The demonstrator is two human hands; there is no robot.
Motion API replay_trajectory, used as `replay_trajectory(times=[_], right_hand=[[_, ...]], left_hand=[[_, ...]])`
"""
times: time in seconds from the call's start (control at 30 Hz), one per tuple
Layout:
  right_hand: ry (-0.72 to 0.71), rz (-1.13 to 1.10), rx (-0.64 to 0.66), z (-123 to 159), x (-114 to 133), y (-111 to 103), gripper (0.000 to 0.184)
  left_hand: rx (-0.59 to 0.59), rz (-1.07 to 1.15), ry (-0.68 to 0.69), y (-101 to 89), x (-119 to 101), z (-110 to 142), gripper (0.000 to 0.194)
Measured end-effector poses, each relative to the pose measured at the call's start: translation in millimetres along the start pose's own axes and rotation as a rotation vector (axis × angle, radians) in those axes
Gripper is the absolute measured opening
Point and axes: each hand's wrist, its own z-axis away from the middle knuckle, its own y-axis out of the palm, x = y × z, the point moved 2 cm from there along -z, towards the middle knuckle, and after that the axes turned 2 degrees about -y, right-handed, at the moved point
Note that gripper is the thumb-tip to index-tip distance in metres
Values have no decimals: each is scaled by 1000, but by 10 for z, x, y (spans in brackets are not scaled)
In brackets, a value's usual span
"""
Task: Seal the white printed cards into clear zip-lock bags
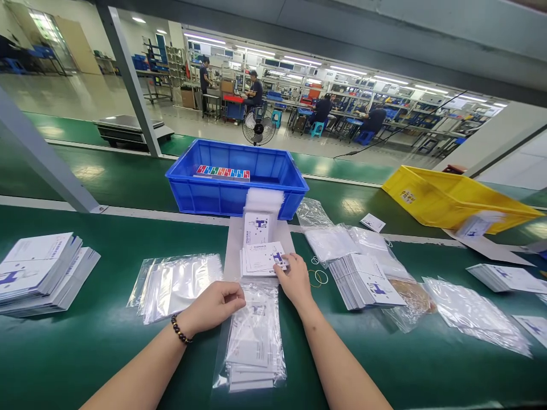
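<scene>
My left hand (pixel 220 307) has its fingers curled together at the upper left edge of a clear plastic bag (pixel 256 336), seemingly pinching it; the fingertips are partly hidden. Several bags with white printed booklets inside lie stacked there. With thumb and fingers, my right hand (pixel 296 279) grips the right edge of a white booklet (pixel 262 256) bearing a purple drawing. That booklet rests on others, just above the bag pile. Behind it, more booklets (pixel 257 228) lean toward the blue bin. Flat clear bags (pixel 182 285) are spread left of my left hand.
A blue bin (pixel 205 196) holds colourful printed sheets (pixel 222 172). Booklet stacks stand at far left (pixel 38 273) and right (pixel 367 282). Rubber bands (pixel 318 278) lie beside my right hand. A yellow bin (pixel 453 196) tilts at the right. Metal posts (pixel 132 85) frame the green bench.
</scene>
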Motion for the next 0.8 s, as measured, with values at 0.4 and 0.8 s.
replay_trajectory(times=[0.4,0.8], right_hand=[[206,-780,-130,-74,-30,-146,22],[-20,-825,467,159,251,-242,11]], left_hand=[[32,71,16,99,-34,-42,13],[-119,265,23,116,-28,-68,18]])
